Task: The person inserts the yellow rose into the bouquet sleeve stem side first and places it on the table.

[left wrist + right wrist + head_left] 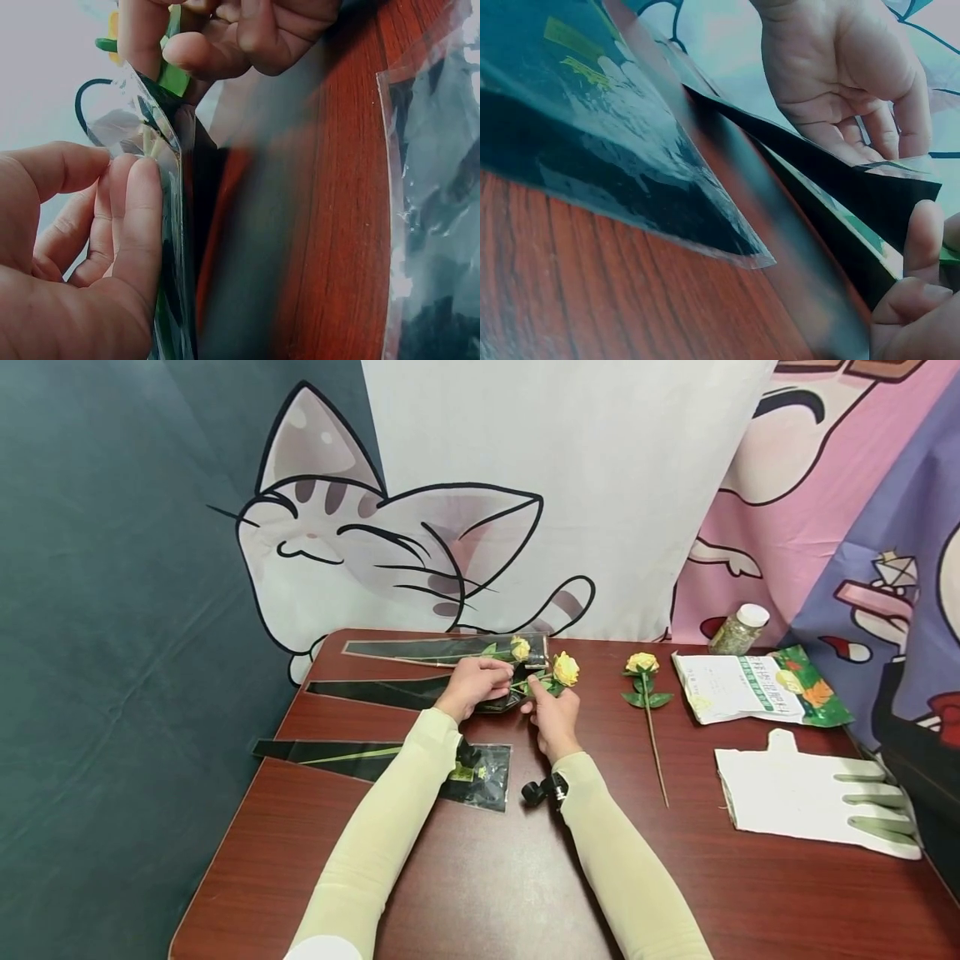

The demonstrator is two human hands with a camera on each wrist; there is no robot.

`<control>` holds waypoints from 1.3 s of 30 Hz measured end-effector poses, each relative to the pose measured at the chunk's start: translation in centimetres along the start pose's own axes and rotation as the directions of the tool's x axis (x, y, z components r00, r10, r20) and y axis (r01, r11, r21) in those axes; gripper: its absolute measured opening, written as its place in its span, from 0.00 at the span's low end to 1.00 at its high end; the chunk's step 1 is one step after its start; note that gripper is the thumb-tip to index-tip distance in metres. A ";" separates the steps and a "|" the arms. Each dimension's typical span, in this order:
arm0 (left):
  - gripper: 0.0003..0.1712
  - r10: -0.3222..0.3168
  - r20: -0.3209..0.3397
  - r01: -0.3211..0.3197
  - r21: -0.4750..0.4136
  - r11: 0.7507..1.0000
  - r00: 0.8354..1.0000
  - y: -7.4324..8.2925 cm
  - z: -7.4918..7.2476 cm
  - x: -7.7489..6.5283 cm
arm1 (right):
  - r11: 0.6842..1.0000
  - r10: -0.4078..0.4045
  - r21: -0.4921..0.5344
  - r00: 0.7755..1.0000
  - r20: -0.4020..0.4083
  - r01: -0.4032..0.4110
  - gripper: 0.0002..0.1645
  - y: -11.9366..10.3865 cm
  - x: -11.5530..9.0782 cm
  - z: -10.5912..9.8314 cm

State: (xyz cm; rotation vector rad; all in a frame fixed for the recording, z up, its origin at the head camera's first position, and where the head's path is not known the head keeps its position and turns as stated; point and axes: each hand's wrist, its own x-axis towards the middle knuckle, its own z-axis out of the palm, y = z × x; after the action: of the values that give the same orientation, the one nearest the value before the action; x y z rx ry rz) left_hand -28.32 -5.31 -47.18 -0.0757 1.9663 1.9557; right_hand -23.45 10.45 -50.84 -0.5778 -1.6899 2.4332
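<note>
My left hand [477, 685] pinches the clear film at the mouth of a black-and-clear flower sleeve [375, 692]. In the left wrist view, thumb and fingertips meet at the film edge of the sleeve [171, 247], and a green stem shows inside it. My right hand [557, 717] holds a yellow artificial rose [566, 669] by its leafy upper stem, at the sleeve's wide end. The bloom lies outside, to the right of the mouth. In the right wrist view, the right fingers [924, 240] are close against the sleeve's black back edge.
Behind lies a sleeve with a yellow rose [520, 648]; nearer is another sleeve [480, 781], partly under the left forearm. To the right are a loose yellow rose [642, 665], a printed packet [757, 687], a white-capped jar [739, 628] and white gloves [810, 793].
</note>
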 end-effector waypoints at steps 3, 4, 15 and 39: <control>0.12 -0.004 -0.002 0.004 0.004 1.000 1.000 0.1 0.0 -0.1 | 1.000 -0.005 0.002 1.000 0.008 0.005 0.12 0.2 0.1 0.1; 0.12 -0.003 -0.002 0.003 0.004 1.000 1.000 0.1 0.0 0.0 | 1.000 -0.006 0.001 1.000 0.010 0.006 0.12 0.2 0.1 0.1; 0.13 0.007 0.011 -0.007 -0.010 1.000 1.000 0.3 0.2 0.1 | 0.999 -0.045 -0.015 0.999 0.008 0.045 0.12 0.3 -0.2 0.6; 0.14 0.006 0.001 -0.006 -0.053 0.999 1.000 0.5 -0.3 0.3 | 0.993 -0.004 0.121 0.999 -0.036 0.008 0.15 0.1 -0.1 0.8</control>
State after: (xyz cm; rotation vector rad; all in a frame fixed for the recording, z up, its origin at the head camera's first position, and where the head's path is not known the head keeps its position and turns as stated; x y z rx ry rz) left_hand -28.78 -5.48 -46.84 -0.0817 1.9161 2.0114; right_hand -23.68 9.68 -50.65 -0.5953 -1.5157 2.4846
